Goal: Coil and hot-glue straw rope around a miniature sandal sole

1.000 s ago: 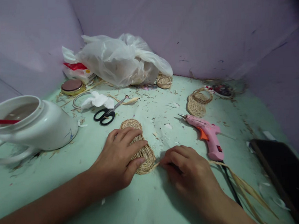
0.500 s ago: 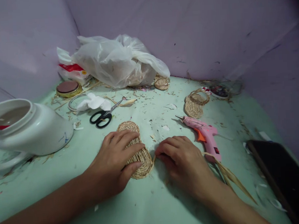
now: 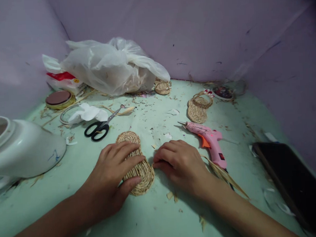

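Observation:
A small sole-shaped piece of coiled, woven straw (image 3: pixel 142 174) lies flat on the green table. My left hand (image 3: pixel 115 170) rests across its middle, holding it down with the fingers and the thumb bent over the top. My right hand (image 3: pixel 180 163) is closed in a pinch at the sole's right edge, on a straw strand (image 3: pixel 153 165) that joins the rim there. The strand's loose tail (image 3: pixel 224 175) comes out behind the right hand and fans into dry strips. Beyond that hand a pink glue gun (image 3: pixel 210 140) lies on its side, nozzle to the left.
Black-handled scissors (image 3: pixel 100 128) lie beyond my left hand. A white jug (image 3: pixel 37 146) lies on its side at left. Further back are a plastic bag (image 3: pixel 110 69), a small woven slipper (image 3: pixel 197 109) and a round tin (image 3: pixel 58 99). A dark phone (image 3: pixel 288 182) lies at right.
The view has swung right, so everything sits further left. My right fingers have come closer to the sole's edge, and less strand shows between them. My left hand stays on the sole.

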Available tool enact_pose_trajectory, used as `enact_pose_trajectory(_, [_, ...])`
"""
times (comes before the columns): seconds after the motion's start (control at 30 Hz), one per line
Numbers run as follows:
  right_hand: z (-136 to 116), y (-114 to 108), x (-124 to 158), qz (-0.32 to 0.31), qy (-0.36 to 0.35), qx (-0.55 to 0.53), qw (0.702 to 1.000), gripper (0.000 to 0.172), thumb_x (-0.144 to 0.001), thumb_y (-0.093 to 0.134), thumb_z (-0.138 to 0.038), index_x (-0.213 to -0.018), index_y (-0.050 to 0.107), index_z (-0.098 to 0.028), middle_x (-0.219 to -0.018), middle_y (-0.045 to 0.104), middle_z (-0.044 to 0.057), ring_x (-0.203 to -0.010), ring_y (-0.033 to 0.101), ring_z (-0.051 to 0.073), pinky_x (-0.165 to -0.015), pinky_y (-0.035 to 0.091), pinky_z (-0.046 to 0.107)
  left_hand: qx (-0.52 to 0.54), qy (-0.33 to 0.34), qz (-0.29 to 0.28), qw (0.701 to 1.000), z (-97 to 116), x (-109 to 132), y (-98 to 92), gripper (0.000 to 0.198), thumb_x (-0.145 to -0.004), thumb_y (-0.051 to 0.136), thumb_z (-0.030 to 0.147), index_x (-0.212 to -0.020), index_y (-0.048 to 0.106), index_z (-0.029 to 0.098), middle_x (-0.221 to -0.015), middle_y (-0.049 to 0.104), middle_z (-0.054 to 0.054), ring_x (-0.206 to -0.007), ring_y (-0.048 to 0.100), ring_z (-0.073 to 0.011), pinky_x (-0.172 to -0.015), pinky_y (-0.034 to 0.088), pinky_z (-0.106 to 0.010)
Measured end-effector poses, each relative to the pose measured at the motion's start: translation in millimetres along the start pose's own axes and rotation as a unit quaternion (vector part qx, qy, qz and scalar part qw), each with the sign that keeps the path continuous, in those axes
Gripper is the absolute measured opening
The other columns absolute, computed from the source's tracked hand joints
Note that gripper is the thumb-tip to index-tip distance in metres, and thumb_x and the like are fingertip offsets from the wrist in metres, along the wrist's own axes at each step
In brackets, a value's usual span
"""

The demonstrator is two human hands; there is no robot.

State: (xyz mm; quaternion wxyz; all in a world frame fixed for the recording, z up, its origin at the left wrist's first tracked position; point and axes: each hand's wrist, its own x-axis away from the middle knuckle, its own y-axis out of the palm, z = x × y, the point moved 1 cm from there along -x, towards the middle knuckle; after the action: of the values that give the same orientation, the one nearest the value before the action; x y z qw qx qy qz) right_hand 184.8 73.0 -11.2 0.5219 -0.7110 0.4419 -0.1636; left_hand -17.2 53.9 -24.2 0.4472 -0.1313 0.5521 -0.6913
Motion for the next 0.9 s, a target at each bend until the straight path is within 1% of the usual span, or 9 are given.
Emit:
enact_pose_trajectory(0.17, [1,1,2,0.002,-0.001,-0.001,1.000,0.006,-0.080,0.059,-0.017,-0.077,0.064,-0.019,-0.073,0.066,0.002,-0.070,0.056,0.016,-0.064,0.035,0.029,-0.001,-0.004,-0.006,1.000,1,-1,-0.4,0.032,-0.082,0.050,0.025,-0.113,0.056,0.024,-0.126,0.052,-0.008,-0.116,0.044,-0.0288,-0.096,0.031,-0.050])
enact_pose_trajectory(0.33, [1,-3,5,-0.013,-0.002,-0.018,1.000,0.008,-0.082,0.056,-0.016,-0.078,0.062,-0.018,-0.074,0.065,0.002,-0.070,0.054,0.016,-0.064,0.036,0.028,0.010,-0.002,-0.006,1.000,1,-1,-0.6,0.032,-0.081,0.052,0.023,-0.113,0.056,0.024,-0.127,0.052,-0.009,-0.117,0.042,-0.0283,-0.096,0.030,-0.050])
enact_pose_trajectory(0.63, [3,-12,6,-0.040,0.012,-0.060,0.997,0.011,-0.080,0.053,-0.009,-0.079,0.061,-0.016,-0.076,0.063,0.003,-0.072,0.054,0.015,-0.062,0.038,0.026,0.022,-0.002,0.003,1.000,1,0,0.1,0.032,-0.081,0.052,0.023,-0.113,0.057,0.023,-0.126,0.052,-0.008,-0.117,0.043,-0.0283,-0.097,0.029,-0.049])
enact_pose_trajectory(0.8, [7,-17,10,-0.057,0.000,-0.085,0.995,0.007,-0.082,0.054,-0.014,-0.079,0.059,-0.017,-0.075,0.061,0.002,-0.071,0.053,0.015,-0.062,0.037,0.026,0.018,0.003,0.005,1.000,0,0,0.2,0.033,-0.080,0.052,0.022,-0.113,0.056,0.023,-0.127,0.052,-0.008,-0.117,0.042,-0.0276,-0.097,0.029,-0.048])
enact_pose_trajectory(0.9, [10,-21,11,-0.071,-0.006,-0.097,0.993,0.007,-0.081,0.055,-0.013,-0.077,0.058,-0.018,-0.074,0.060,0.002,-0.071,0.052,0.014,-0.061,0.037,0.025,0.018,0.005,0.002,1.000,0,0,0.3,0.033,-0.080,0.053,0.021,-0.113,0.056,0.023,-0.126,0.051,-0.008,-0.117,0.041,-0.0274,-0.097,0.028,-0.048])
